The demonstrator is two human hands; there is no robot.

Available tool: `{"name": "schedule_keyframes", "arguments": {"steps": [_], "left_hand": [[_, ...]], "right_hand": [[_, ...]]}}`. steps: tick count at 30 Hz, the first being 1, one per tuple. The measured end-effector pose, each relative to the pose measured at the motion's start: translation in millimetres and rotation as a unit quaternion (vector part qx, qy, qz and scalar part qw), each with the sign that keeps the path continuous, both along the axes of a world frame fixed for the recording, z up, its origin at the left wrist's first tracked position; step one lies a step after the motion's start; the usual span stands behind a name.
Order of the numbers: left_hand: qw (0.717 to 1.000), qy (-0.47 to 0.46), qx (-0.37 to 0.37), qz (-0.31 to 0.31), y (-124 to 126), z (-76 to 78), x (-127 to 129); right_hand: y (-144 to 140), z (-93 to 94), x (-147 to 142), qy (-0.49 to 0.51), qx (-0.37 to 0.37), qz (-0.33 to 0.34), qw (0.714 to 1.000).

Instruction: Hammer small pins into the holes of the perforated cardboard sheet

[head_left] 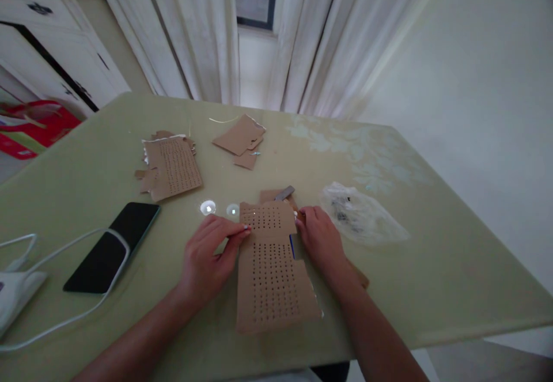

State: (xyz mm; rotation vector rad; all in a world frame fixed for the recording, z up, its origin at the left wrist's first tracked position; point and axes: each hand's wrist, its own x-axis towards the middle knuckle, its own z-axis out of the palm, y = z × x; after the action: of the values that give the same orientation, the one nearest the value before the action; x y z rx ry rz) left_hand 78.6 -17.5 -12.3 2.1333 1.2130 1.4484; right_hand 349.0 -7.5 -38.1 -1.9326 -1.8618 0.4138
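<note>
While both of the person's bare hands rest on a pale green table (432, 267), they meet at one long piece of brown cardboard punched with rows of small holes, the perforated card (270, 267), which lies flat at the near middle of the table. Left hand (211, 255) lies on the table at the card's left edge, its fingertips (242, 230) pinched together on that edge near the far end. Right hand (317, 238) sits at the card's right edge, fingers curled against it; whether it grips anything cannot be told. Just beside this hand a small blue strip (292, 246) shows at the card's edge, and a grey flat piece (285, 193) pokes out just beyond the card's far end.

Two other groups of cardboard lie farther away: a second perforated sheet on a stack of scraps (170, 166) at far left, and a pile of plain brown offcuts (242, 139) at far middle. One crumpled clear plastic bag (360, 215) lies to the right, near the right hand. One black phone (114, 246) lies face up at near left, with one white cable (69, 244) looped across it. Two bright light spots (208, 207) reflect off the table between the phone and the card.
</note>
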Motion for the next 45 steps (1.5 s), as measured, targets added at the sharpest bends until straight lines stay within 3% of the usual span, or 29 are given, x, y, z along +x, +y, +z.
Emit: {"name": "schedule_keyframes", "arguments": {"steps": [5,9,14,16,19,23,28,34,40,45], "left_hand": [[1.0,-0.022,-0.012,0.002,4,-3.3,4],[0.999,-0.035,-0.004,-0.016,7,-3.9,6],[0.999,-0.047,-0.006,-0.024,7,-6.1,6],[0.998,-0.047,-0.015,-0.025,7,-6.6,6],[0.998,-0.046,-0.017,-0.027,7,-6.3,6],[0.999,-0.045,-0.012,-0.027,7,-5.1,7],[0.998,-0.058,-0.021,-0.027,7,-5.2,8],[0.998,-0.056,-0.017,-0.034,7,-5.5,7],[0.997,-0.067,-0.013,-0.031,7,-7.1,8],[0.998,-0.058,-0.009,-0.036,7,-8.5,8]], "right_hand": [[2,14.7,12,-0.048,0.018,-0.012,0.999],[2,53.6,29,-0.027,0.049,0.0,0.998],[-21,114.3,22,0.036,0.032,0.103,0.993],[-31,131.4,10,0.052,-0.004,0.177,0.983],[-39,147.2,-5,0.051,0.004,0.215,0.975],[-40,153.7,-13,0.063,0.043,0.191,0.979],[-40,150.3,-14,0.043,0.005,0.226,0.973],[-43,160.0,-13,0.048,0.054,0.191,0.979],[-40,151.7,-15,-0.004,0.015,0.238,0.971],[-41,159.5,-12,0.013,0.048,0.221,0.974]]}}
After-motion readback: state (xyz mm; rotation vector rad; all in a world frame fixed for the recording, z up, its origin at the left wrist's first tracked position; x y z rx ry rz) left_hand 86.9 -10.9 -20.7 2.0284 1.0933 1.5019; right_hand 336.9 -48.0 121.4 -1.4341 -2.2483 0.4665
